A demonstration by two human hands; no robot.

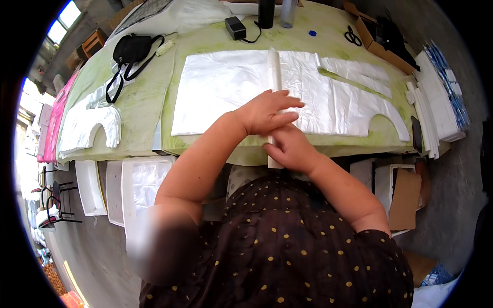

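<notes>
A long narrow folded strip of white plastic (275, 69) runs from the far middle of the table to its near edge, lying over flat white plastic sheets (218, 87). My left hand (268, 111) presses flat on the strip with fingers spread. Just below it, my right hand (290, 149) pinches the strip's near end at the table edge. To the right lies a cut white plastic piece with curved armhole-like notches (354, 102).
A black pouch with strap (131, 51), a black adapter (235, 26), two bottles (277, 13) and scissors (352, 36) sit at the back. Stacked white plastic pieces (436, 102) lie at right, more cut pieces (87, 126) at left. White trays (138, 185) stand below the table.
</notes>
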